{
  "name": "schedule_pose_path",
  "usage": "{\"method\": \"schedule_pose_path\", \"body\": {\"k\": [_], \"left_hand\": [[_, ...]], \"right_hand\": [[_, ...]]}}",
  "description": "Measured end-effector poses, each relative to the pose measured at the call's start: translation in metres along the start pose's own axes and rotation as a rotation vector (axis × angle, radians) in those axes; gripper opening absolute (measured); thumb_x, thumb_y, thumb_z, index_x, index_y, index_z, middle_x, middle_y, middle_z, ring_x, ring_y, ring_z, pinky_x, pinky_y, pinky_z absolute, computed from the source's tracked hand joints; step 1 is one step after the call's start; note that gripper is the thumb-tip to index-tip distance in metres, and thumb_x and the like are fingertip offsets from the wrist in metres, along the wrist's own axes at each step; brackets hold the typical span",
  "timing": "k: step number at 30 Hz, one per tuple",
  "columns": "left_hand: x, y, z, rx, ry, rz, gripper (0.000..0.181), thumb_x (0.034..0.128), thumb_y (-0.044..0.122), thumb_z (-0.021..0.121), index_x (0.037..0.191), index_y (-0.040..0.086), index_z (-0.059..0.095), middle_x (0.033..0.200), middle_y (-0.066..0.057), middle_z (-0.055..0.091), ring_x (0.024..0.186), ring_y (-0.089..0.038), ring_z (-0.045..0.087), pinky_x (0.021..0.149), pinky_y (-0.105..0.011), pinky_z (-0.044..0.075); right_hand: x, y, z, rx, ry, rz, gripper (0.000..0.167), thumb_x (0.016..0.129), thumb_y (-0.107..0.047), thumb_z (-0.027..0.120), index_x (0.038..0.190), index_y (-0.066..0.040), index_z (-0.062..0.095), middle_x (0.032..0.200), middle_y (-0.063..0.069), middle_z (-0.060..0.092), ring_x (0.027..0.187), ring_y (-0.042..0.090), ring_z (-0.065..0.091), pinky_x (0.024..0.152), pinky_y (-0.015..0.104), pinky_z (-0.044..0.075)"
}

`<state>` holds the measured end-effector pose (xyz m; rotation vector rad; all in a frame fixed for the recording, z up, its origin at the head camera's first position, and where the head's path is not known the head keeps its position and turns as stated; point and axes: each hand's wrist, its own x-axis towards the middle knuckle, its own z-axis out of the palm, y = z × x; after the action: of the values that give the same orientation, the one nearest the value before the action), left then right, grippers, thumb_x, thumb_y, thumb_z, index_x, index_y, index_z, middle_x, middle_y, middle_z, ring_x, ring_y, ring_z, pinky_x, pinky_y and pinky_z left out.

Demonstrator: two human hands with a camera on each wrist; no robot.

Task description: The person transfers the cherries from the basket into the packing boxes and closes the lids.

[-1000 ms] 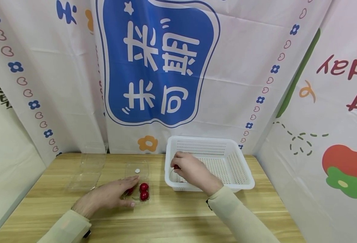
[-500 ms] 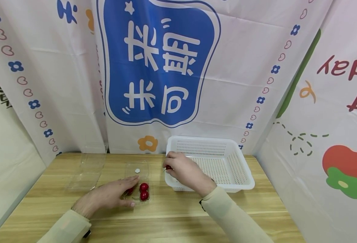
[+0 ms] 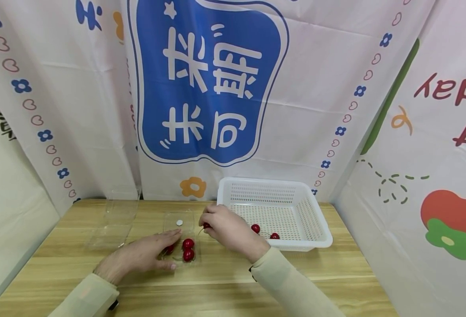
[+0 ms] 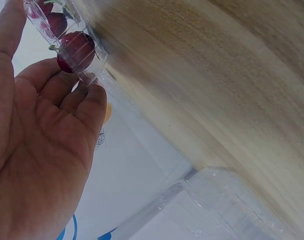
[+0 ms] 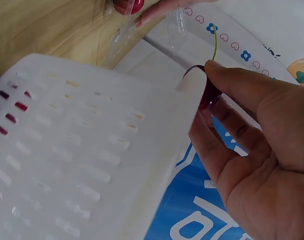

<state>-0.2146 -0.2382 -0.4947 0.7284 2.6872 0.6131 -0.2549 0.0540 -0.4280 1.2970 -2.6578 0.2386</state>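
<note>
A red cherry [image 3: 206, 225] with a thin green stem is pinched between the thumb and fingers of my right hand [image 3: 231, 229]. In the right wrist view the held cherry [image 5: 211, 92] is partly behind the white basket's rim [image 5: 192, 82]. My left hand [image 3: 146, 252] grips the left side of a clear plastic box [image 3: 191, 220], thumb at the near end and fingers across it. Two cherries [image 3: 188, 248] show inside the box, and others lie partly under that hand. Through the box wall, the left wrist view shows a cherry [image 4: 76, 51] close to my fingertips.
The white perforated basket [image 3: 324, 235] stands at the right, with cherries [image 3: 255, 228] on its floor. Another clear plastic container [image 3: 112, 235] sits open at the left rear. A printed curtain [image 3: 304, 110] hangs behind the wooden table [image 3: 217, 290].
My right hand has carried the cherry left from inside the basket, over its rim, toward the box. Cherries in the basket have come into view. My left hand has stayed put.
</note>
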Motion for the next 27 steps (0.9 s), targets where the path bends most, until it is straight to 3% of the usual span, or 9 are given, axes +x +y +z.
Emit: {"method": "schedule_pose_path", "body": {"k": [14,27], "left_hand": [[0.0,0.0,-0.001,0.001,-0.001,-0.003,0.105,0.1018,0.051,0.09,0.178,-0.003,0.043,0.187,-0.03,0.039,0.171,-0.057,0.045,0.139,-0.076,0.04],[0.0,-0.002,-0.001,0.026,0.009,0.025,0.106,0.1012,0.05,0.09,0.179,-0.003,0.041,0.187,-0.032,0.038,0.169,-0.059,0.046,0.137,-0.078,0.04]], "right_hand": [[0.007,-0.021,0.018,-0.028,-0.037,0.009,0.012,0.109,-0.023,0.088,0.121,-0.022,0.089,0.126,-0.006,0.081,0.122,0.014,0.076,0.106,0.021,0.066],[0.013,-0.038,0.034,-0.034,-0.049,0.024,0.017,0.106,-0.032,0.09,0.122,-0.028,0.092,0.121,-0.01,0.081,0.113,0.01,0.074,0.102,0.02,0.063]]}}
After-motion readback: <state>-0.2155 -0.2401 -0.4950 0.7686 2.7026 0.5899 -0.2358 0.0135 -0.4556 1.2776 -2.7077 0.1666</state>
